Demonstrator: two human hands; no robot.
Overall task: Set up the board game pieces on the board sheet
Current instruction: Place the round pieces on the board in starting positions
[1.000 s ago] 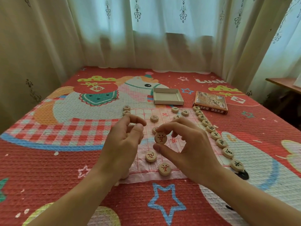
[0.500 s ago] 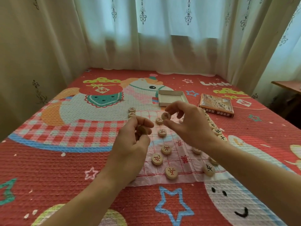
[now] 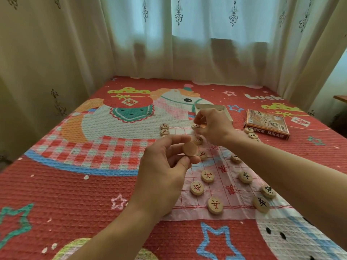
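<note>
**Setting a piece at the sheet's far edge**

The step in hand looks like placing the piece (image 3: 195, 126) on a crossing near the far edge of the sheet (image 3: 189, 211). It is best lowered straight down, flat, with its character up. The sheet looks thin and creased, so sliding a piece could drag it and shift the pieces (image 3: 207, 176) already standing on the grid. The wrist should also stay high enough to miss the one just nearer.

The right hand (image 3: 212, 126) has its fingers curled, and thumb and fingertips pinch that piece. Whether the piece touches the sheet yet cannot be told. The left hand (image 3: 165, 166) hovers over the sheet's left side, half closed. It holds a disc (image 3: 190, 148), blank face to the camera, between thumb and fingers.

The sheet lies on the bedspread (image 3: 75, 184). More pieces sit just off its far-left corner and along its right edge.
</note>
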